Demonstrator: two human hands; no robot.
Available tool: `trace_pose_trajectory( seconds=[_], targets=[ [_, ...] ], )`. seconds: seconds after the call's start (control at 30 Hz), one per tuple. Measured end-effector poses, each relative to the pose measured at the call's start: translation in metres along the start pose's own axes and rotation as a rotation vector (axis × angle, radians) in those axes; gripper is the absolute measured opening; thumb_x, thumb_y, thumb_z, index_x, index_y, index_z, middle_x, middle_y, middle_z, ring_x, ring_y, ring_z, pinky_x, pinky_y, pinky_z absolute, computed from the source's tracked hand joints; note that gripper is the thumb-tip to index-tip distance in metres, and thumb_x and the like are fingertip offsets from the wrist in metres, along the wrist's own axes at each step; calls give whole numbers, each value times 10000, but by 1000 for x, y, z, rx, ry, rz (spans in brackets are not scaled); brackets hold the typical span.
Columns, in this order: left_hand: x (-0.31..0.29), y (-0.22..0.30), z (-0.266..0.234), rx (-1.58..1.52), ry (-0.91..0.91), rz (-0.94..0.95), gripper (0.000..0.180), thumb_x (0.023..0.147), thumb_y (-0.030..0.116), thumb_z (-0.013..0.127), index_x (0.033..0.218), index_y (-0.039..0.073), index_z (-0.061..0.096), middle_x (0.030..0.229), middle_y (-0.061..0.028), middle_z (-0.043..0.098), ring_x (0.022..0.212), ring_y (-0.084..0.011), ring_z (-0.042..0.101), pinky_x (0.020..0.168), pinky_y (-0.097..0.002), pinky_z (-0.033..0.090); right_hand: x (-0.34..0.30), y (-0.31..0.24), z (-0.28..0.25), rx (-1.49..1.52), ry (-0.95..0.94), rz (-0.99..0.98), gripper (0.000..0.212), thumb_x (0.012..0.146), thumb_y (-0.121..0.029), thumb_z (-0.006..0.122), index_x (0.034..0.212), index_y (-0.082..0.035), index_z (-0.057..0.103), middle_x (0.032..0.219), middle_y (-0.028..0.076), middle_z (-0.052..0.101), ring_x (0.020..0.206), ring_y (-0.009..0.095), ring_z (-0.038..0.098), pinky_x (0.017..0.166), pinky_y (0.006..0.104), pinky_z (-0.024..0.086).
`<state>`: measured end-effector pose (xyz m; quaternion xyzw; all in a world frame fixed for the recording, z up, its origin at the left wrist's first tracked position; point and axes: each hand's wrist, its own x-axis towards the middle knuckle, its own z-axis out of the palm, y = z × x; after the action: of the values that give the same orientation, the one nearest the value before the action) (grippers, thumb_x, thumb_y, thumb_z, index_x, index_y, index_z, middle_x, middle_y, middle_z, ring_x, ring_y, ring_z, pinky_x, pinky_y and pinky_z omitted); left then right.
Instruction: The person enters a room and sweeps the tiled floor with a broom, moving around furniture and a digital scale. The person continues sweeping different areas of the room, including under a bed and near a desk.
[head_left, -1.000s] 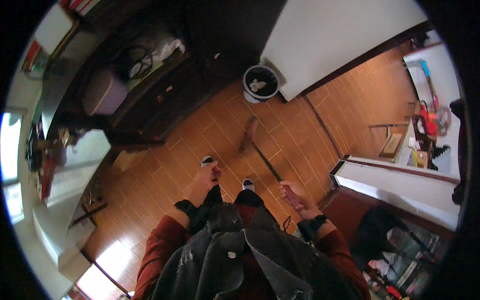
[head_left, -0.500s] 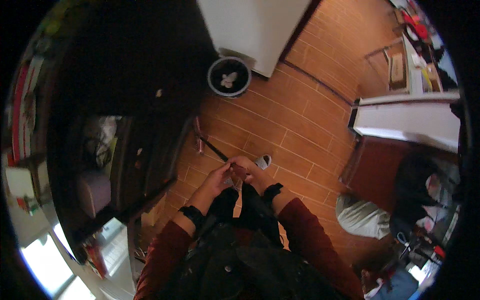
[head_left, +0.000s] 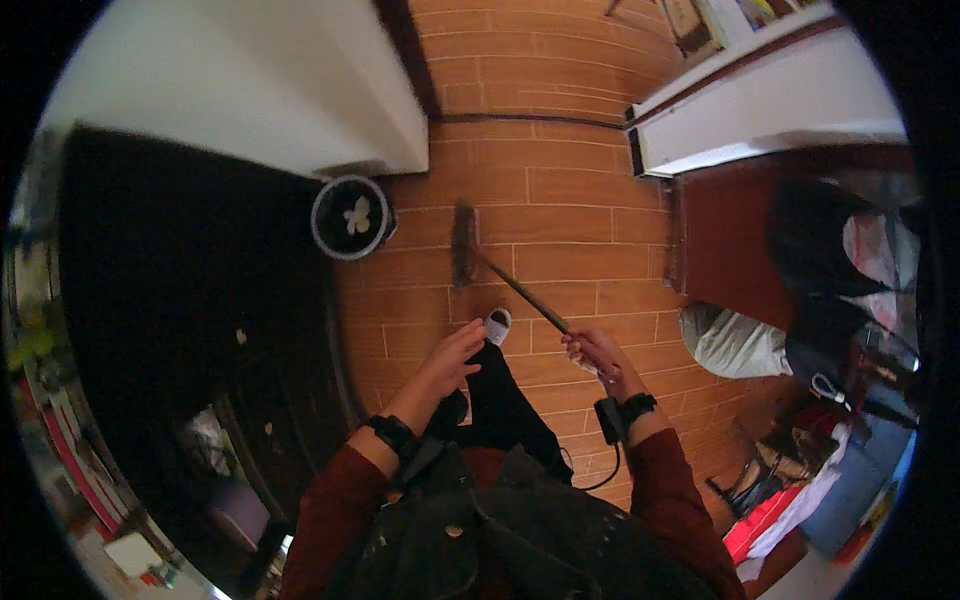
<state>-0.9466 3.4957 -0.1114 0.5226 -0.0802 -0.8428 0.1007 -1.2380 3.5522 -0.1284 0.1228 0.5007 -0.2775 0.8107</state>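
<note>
Overhead view of a person sweeping a tiled floor. The right hand (head_left: 598,352) is clamped around the upper end of a broom (head_left: 500,275); the thin dark handle runs diagonally up and left to a flat, narrow brush head resting on the floor (head_left: 560,190), just right of a bin (head_left: 350,217). The left hand (head_left: 450,362) hangs free, fingers loosely apart, holding nothing, near the handle but not touching it. One shoe (head_left: 497,325) shows between the hands, close beside the handle.

Risks, as judged from this view: a one-handed grip at the handle's far end gives little control, so the head could skid or twist on the smooth floor; a stroke toward the left could knock the bin, which looks light and could tip; the handle passing close to the shoe could catch the foot. A cable (head_left: 605,470) loops from the right wrist device and might snag on the clothing.

Materials and shapes: floor of long, orange-brown rectangular tiles with pale joints, faintly glossy. Bin round, dark-rimmed, with pale crumpled matter inside, probably paper, though blur prevents certainty. White wall (head_left: 260,90) matt and smooth. Grey sack (head_left: 735,340) at right soft and rumpled. Sleeves dark red cloth.
</note>
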Motion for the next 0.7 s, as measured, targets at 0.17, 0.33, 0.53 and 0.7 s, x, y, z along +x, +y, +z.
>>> trace_pose_trajectory(
  seconds=[0.17, 0.33, 0.53, 0.7],
  targets=[
    [24, 43, 39, 158, 42, -90, 397, 833, 308, 561, 1173, 117, 484, 1149, -59, 514, 1126, -208, 415, 934, -444, 291, -32, 18, -44, 182, 46, -77, 133, 809, -181, 513, 738, -68, 513, 599, 16, 503, 496, 78, 464, 444, 209, 375],
    [48, 74, 36, 180, 53, -110, 184, 828, 264, 561, 935, 116, 579, 900, -31, 602, 883, -162, 538, 788, -378, 388, -63, 39, -8, 138, 115, -240, 111, 760, -119, 517, 849, -63, 480, 646, 38, 504, 491, 119, 468, 459, 250, 381],
    [75, 130, 22, 276, 80, -236, 131, 827, 228, 551, 863, 104, 570, 841, -37, 603, 805, -167, 565, 699, -321, 438, -19, 11, 71, 298, 67, -288, 160, 765, -106, 506, 915, -69, 465, 642, 45, 493, 477, 113, 463, 436, 245, 375],
    [73, 194, 17, 491, 105, -238, 154, 816, 248, 564, 871, 104, 563, 829, -26, 603, 798, -161, 567, 697, -316, 445, 79, -43, 115, 342, -71, -355, 130, 778, -120, 509, 895, -88, 463, 641, 30, 496, 482, 105, 463, 418, 238, 377]
  ],
)
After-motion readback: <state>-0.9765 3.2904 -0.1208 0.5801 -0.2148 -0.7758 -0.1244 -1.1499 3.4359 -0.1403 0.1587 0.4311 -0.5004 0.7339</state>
